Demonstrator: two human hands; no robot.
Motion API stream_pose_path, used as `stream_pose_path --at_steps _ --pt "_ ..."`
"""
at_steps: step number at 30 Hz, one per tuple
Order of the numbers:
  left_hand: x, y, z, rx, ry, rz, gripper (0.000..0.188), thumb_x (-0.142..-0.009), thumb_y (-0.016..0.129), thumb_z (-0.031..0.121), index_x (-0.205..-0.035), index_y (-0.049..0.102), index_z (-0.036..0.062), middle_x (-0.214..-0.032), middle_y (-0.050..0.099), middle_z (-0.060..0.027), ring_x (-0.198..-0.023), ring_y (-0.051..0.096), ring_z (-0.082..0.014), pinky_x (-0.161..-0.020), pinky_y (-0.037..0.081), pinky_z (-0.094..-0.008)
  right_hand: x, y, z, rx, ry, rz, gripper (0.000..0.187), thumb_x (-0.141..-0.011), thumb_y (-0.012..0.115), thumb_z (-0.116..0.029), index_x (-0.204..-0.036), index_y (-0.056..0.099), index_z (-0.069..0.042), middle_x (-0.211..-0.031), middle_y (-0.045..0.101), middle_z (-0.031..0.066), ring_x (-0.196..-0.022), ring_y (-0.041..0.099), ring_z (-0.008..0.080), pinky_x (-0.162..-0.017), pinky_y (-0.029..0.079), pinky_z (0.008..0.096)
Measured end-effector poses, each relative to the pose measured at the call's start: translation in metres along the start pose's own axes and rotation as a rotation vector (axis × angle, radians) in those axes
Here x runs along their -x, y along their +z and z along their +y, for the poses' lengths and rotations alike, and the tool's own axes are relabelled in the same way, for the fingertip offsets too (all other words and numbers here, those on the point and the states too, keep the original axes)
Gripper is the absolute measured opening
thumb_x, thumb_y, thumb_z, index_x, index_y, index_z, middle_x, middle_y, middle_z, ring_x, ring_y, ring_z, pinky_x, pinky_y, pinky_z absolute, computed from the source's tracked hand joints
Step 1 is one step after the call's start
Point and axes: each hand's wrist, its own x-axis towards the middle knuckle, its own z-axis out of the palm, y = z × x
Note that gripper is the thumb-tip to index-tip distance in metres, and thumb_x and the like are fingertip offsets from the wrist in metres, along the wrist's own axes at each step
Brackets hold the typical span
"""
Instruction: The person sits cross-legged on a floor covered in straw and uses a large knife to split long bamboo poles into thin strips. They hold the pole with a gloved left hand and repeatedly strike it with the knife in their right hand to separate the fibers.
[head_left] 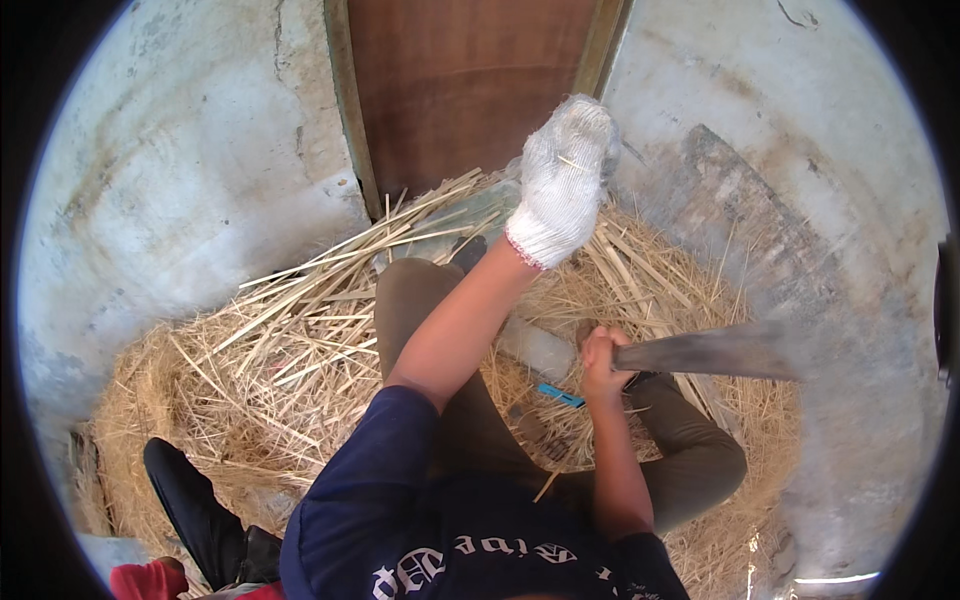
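My left hand (568, 175), in a white knitted glove, is stretched out ahead, over the straw and in front of the brown door. Its fingers look curled; whatever they may hold is hidden, and a thin sliver of straw lies across the glove. My bare right hand (602, 365) is closed round the handle of a machete (690, 352), above my bent right leg. The long dark blade points right, its far end blurred. Just left of that hand are a pale block (538, 348) and a flat bright blue object (560, 396) of unclear kind.
Long split strips (320, 325) are heaped at the left, over a bed of fine straw (170, 400). A brown door (465, 90) stands ahead between stained pale walls (200, 150). At lower left, another person's dark-clothed leg (195, 510) and red clothing (148, 580) show.
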Motion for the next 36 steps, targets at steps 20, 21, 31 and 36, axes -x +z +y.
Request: stream_pose_path --at_steps 20,21,31,36 --pt "0.018 0.008 -0.002 -0.250 0.056 -0.108 0.010 -0.103 0.058 0.011 -0.101 0.065 0.0038 -0.082 0.060 0.0029 -0.068 0.053 -0.0089 -0.060 0.047 -0.0272 0.025 -0.006 0.037 0.563 0.535 0.083 0.020 -0.083 0.070 -0.009 -0.070 0.056 -0.002 -0.055 0.050 0.0049 -0.047 0.047 0.0155 -0.050 0.038 0.0344" --pt "0.018 0.009 0.001 -0.301 -0.012 -0.106 0.010 -0.103 0.057 0.010 -0.099 0.064 0.0032 -0.081 0.060 0.0030 -0.068 0.052 -0.0089 -0.060 0.047 -0.0275 0.024 -0.012 0.041 0.686 0.392 0.074 0.020 -0.083 0.070 -0.010 -0.071 0.058 0.001 -0.055 0.050 0.0059 -0.050 0.047 0.0160 -0.054 0.039 0.0359" --pt "0.010 -0.001 0.001 -0.134 0.000 -0.046 0.016 -0.105 0.058 0.019 -0.105 0.065 0.0037 -0.085 0.063 0.0000 -0.074 0.057 -0.0065 -0.062 0.050 -0.0255 -0.009 -0.035 0.100 0.646 0.654 0.148 0.019 -0.081 0.065 -0.007 -0.067 0.053 0.000 -0.056 0.049 0.0058 -0.045 0.045 0.0168 -0.044 0.035 0.0368" --pt "0.002 -0.001 0.001 -0.076 0.049 -0.043 0.053 -0.104 0.049 0.058 -0.079 0.052 0.0115 -0.064 0.044 0.0028 -0.052 0.037 -0.0104 -0.046 0.029 -0.0270 -0.002 -0.009 0.058 0.079 1.037 -0.071 0.023 -0.081 0.064 -0.011 -0.064 0.048 -0.007 -0.057 0.047 0.0040 -0.042 0.042 0.0155 -0.044 0.039 0.0367"
